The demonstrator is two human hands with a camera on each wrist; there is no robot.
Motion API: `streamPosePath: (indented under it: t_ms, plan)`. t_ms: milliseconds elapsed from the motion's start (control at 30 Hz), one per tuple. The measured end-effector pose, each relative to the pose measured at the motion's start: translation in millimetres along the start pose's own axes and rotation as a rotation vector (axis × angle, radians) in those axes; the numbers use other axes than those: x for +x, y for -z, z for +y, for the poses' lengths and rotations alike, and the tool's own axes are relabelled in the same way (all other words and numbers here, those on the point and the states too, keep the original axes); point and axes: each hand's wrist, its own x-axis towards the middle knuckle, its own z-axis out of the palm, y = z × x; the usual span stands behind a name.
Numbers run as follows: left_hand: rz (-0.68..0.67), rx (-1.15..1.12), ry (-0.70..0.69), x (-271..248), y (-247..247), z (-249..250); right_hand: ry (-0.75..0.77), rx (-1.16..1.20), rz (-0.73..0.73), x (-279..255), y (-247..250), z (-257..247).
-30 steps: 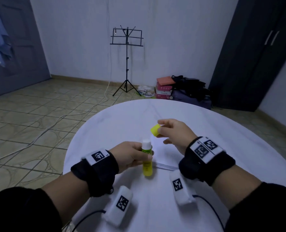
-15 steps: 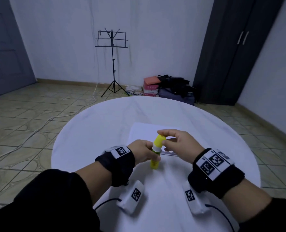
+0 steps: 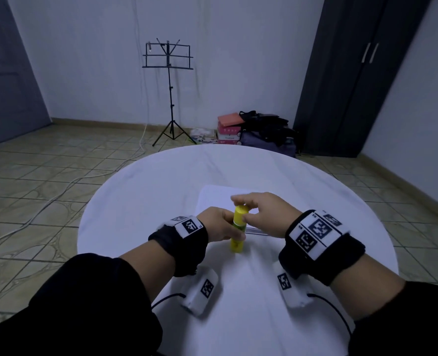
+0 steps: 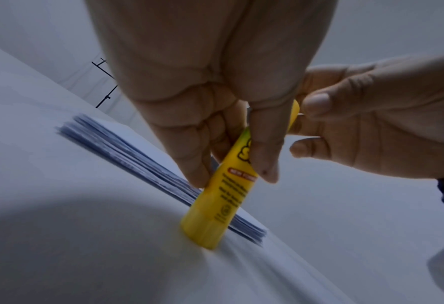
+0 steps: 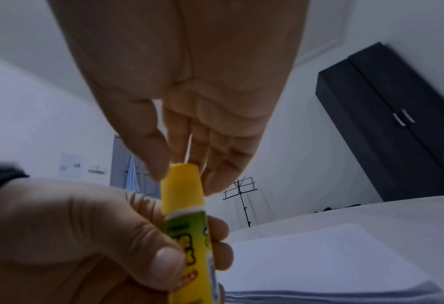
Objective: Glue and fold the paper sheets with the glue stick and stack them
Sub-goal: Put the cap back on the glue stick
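The glue stick (image 3: 237,231) was yellow, with a green band under its yellow cap (image 3: 240,212) and small black print low on the body. It stood a little tilted, its base touching the white table (image 3: 140,201), just in front of the near edge of the papers (image 3: 214,197). The cap sat on the top of the stick. The left hand (image 3: 219,225) was wrapped around the middle of the stick, thumb on the near side and fingers (image 4: 197,144) curled on the far side. The right hand (image 3: 265,214) was above and to the right of it, and it pinched the cap between thumb and fingertips (image 5: 215,181), with the palm turned down. The papers were a flat white pile, with many thin edges visible at the near side, and they lay behind both hands near the middle of the table.
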Motion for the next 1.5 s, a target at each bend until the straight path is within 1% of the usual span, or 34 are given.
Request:
streamPosePath:
  t_ms: [67, 167, 200, 233, 300, 367, 433, 500, 567, 633, 700, 733, 867, 1033, 1233, 1333, 1500]
  plan:
    - [0.002, -0.003, 0.001, 1, 1, -1, -0.022, -0.064, 0.023, 3, -2, -1]
    - [0.016, -0.012, -0.002, 3, 2, -3, -0.123, -0.073, 0.144, 7, -4, -3]
    - [0.020, -0.009, -0.003, 4, 2, -3, -0.139, -0.058, 0.158, 7, -4, -4]
    - [0.021, -0.007, -0.006, 4, 2, -4, -0.132, -0.036, 0.148, 6, -2, -5]
    - [0.005, -0.004, -0.007, 6, 3, -4, -0.083, -0.016, 0.062, 4, 2, -7]
    - [-0.013, -0.002, -0.006, 6, 4, -5, -0.049, -0.077, -0.007, 3, 5, -9]
    - [-0.016, 0.000, -0.001, 7, 5, -5, -0.076, -0.114, 0.025, 5, 4, -10]
    - [-0.007, -0.009, 0.003, 7, 5, -6, -0.142, -0.097, 0.110, 6, 0, -9]
    - [-0.001, -0.011, 0.006, 8, 6, -7, -0.162, -0.068, 0.156, 6, -2, -9]
    - [-0.004, -0.008, 0.006, 8, 6, -7, -0.117, -0.019, 0.101, 4, 0, -10]
    - [-0.009, 0.002, 0.005, 9, 6, -7, -0.077, -0.061, 0.018, 3, 3, -13]
    - [-0.010, 0.004, 0.007, 9, 6, -7, -0.075, -0.093, 0.002, 3, 4, -14]
    - [0.010, 0.005, 0.012, 10, 6, -7, -0.138, -0.058, 0.052, 5, 0, -13]
    - [0.013, 0.015, 0.022, 12, 5, -9, -0.172, -0.052, 0.117, 6, -7, -15]
    - [0.041, 0.017, 0.044, 16, 5, -12, -0.218, -0.071, 0.100, 6, -5, -23]
    - [0.049, 0.029, 0.047, 17, 5, -13, -0.207, -0.092, 0.093, 5, -1, -26]
    - [0.067, 0.037, 0.056, 13, 3, -9, -0.203, -0.141, 0.042, 5, 5, -31]
